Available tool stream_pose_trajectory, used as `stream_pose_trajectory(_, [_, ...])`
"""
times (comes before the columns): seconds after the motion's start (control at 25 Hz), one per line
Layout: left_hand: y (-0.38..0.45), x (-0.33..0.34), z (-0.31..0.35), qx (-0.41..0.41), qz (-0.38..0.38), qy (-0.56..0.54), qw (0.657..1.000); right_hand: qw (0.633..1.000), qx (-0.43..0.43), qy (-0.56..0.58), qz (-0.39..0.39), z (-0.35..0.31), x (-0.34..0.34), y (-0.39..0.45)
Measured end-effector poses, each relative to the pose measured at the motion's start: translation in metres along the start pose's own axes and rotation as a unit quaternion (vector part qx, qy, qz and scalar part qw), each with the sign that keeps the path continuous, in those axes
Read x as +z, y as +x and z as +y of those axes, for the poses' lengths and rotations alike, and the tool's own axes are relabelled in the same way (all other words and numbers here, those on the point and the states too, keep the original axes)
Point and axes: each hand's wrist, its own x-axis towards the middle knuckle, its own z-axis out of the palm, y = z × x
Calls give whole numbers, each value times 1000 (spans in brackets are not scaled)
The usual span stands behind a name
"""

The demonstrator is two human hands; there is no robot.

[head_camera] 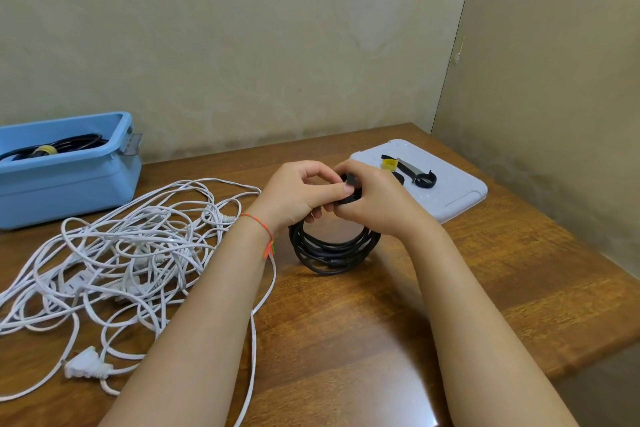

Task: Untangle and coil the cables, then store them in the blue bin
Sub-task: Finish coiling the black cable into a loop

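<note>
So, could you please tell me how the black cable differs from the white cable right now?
The black cable is wound into a neat coil; the white cable sprawls in a tangle. Both hands, left hand and right hand, hold the black cable upright; the white cable lies untouched on the table.

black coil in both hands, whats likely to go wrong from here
1. The black coil stands upright, gripped only at its top by the left hand and right hand; if the grip eases before it is tied, the loops may spring apart.
2. A strand of the white cable tangle runs under the left forearm, so reaching toward the blue bin could drag it along.
3. The spare ties lie on the white lid behind the hands, so fetching one means letting go with one hand.
</note>
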Motion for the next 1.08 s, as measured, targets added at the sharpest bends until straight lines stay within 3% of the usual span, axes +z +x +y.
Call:
stream_pose_trajectory(0.24, [0,-2,-3,-1,2,-20,1000,976,31,178,-119,5,-22,-5])
stream_pose_trajectory(0.44, [-1,-4,-5,5,-8,-28,1000,943,44,293,-153,11,-27,-8])
stream_pose_trajectory(0.64, [-4,-1,0,20,-27,2,999,921,116,344,-142,9,-25,-5])
stream_pose_trajectory(0.88, [-4,6,6,9,-44,36,998,920,227,299,-116,3,-21,-2])
stream_pose_trajectory(1.08, [-4,0,2,-14,-41,5,999,958,175,224,-20,-5,-17,-2])
